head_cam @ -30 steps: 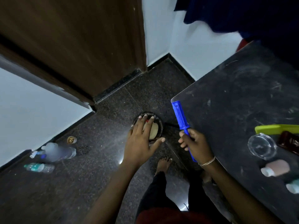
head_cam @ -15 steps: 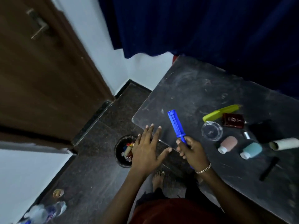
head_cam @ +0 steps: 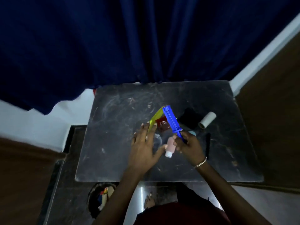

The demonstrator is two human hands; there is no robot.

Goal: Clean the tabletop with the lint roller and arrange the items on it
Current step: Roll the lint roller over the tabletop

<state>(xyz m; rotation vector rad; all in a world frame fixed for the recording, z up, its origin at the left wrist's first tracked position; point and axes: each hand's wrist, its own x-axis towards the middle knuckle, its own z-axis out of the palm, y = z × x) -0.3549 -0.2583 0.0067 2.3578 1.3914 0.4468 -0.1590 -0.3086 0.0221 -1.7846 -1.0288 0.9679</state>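
My right hand [head_cam: 189,146] grips the handle of a blue lint roller frame [head_cam: 171,121], held above the middle of the dark, scuffed tabletop [head_cam: 113,135] with its head pointing away from me. My left hand [head_cam: 143,148] hovers flat with fingers spread, empty, over a clear glass dish [head_cam: 158,138]. Beneath the roller lie a yellow-green comb [head_cam: 155,118] and a dark red box [head_cam: 163,125]. A pink bottle with a white cap [head_cam: 169,147] lies between my hands. A teal bottle [head_cam: 193,132] peeks out behind my right hand.
A white roll [head_cam: 207,120], a black pouch [head_cam: 189,118] and a thin black stick [head_cam: 207,144] lie on the table's right part. A round bin [head_cam: 101,198] with scraps stands on the floor by the table's near left corner. A dark blue curtain [head_cam: 129,38] hangs behind.
The view swung from the floor bin up to the table. My left hand left the bin and now hovers over the tabletop; my right hand carried the roller frame over the items.
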